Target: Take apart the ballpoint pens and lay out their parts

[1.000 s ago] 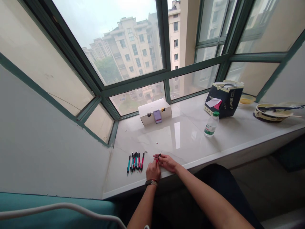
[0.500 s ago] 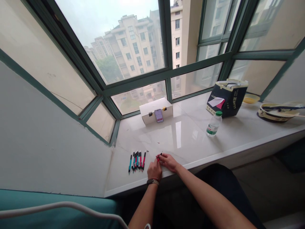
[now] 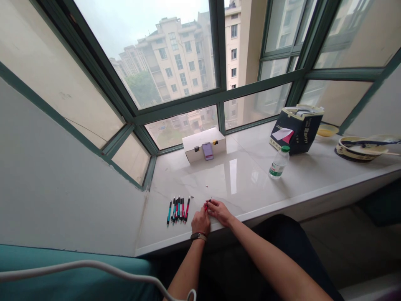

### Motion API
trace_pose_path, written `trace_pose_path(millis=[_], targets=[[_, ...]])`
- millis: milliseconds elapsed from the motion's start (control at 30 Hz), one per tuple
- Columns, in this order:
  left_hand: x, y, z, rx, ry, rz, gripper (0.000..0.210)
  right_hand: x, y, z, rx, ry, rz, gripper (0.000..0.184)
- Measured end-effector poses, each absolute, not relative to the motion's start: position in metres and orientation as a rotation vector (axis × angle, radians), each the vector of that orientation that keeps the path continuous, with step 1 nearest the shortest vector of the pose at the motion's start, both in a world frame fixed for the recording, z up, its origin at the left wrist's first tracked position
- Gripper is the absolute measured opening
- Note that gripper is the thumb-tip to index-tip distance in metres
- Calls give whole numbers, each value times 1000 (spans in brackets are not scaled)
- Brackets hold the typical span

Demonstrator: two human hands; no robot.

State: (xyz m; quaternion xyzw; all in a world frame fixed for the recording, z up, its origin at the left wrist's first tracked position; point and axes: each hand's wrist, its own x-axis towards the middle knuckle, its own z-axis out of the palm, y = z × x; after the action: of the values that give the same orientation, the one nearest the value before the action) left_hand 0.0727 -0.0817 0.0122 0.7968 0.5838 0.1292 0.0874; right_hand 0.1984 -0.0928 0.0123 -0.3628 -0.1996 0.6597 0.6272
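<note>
The glossy pale window ledge (image 3: 169, 179) carries grouped pens (image 3: 178, 208), a white box (image 3: 196, 140), a bottle (image 3: 277, 165), a dark bag (image 3: 303, 134) and two bowls (image 3: 357, 155).

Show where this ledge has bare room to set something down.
Bare ledge lies between the white box and the bottle, and between the right hand and the bottle. It is crowded where the pens lie, beside the left hand, and around the dark carton and bowls.
</note>
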Motion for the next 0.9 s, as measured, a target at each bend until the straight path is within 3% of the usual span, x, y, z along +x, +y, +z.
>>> trace_pose_path(millis=[900], targets=[[71, -82, 10, 2412, 1732, 354, 36, 195, -92, 10, -858, -427, 1460, 35]])
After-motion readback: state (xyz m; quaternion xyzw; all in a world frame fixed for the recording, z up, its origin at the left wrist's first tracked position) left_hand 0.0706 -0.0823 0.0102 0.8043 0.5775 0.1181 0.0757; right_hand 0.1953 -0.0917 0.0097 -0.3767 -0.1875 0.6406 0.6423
